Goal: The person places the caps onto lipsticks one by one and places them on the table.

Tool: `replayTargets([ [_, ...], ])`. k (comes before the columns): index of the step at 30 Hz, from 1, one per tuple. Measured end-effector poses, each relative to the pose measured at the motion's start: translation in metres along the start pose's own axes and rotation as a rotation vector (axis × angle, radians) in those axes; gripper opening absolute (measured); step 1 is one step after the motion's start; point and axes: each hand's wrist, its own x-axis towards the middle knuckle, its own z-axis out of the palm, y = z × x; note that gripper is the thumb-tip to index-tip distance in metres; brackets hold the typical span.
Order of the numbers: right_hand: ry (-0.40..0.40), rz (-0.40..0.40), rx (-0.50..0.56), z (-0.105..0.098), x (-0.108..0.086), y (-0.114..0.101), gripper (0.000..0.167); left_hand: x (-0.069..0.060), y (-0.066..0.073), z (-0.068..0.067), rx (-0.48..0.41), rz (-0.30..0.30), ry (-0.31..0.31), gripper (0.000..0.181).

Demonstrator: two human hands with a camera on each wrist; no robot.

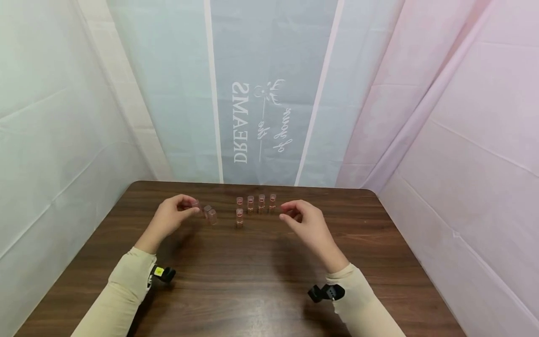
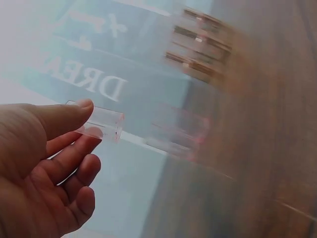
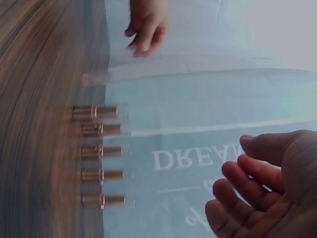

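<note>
Plainly, "DREAMS" marks the backdrop [image 1: 269, 47]. Near the table's [image 1: 244, 290] far edge, the left hand [image 1: 170, 216] pinches a clear cylinder [image 2: 109, 122]; right of upright tubes [image 1: 261, 202], the right hand [image 1: 307, 223] curves loosely, bare wood nearer.

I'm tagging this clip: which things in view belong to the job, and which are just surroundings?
Likely job:
clear tube pinched by the left hand
two more clear tubes
five gold-cored tubes

Surroundings:
brown table
printed backdrop
wrist devices
</note>
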Motion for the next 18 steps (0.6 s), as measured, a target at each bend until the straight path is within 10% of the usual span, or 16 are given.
replayTargets([
  [18,0.161,-0.002,-0.019,-0.031,-0.023,0.057,0.032,-0.020,0.066,0.004,-0.107,0.120,-0.076,0.024],
])
